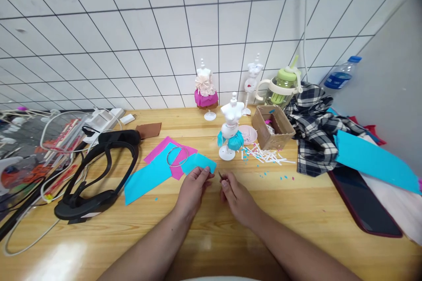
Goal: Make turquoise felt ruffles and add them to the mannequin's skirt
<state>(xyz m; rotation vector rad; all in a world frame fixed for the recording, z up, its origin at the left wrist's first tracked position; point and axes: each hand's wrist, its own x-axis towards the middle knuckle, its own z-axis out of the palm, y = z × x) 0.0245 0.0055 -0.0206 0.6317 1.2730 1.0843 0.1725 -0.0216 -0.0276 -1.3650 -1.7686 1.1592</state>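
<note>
My left hand (194,186) pinches the corner of a small blue sheet piece (198,163), thin cloth or paper. Just to its right, my right hand (235,193) is closed around small scissors (220,175); only the dark tips show, close to the blue edge. Behind my hands stands a white mini dress form (232,116) with puffed blue material (234,141) around its lower part. A larger blue sheet (148,178) and a magenta sheet (158,149) lie flat on the left, overlapping, with a thin metal ring (177,156) on top.
Two more dress forms, one dressed in cream and magenta (205,88), stand by the tiled wall. White strips (268,154), a pink dish (248,134) and a cardboard box (273,129) sit at right, near checked cloth (316,149) and a phone (365,204). A black headset frame (95,202) lies left.
</note>
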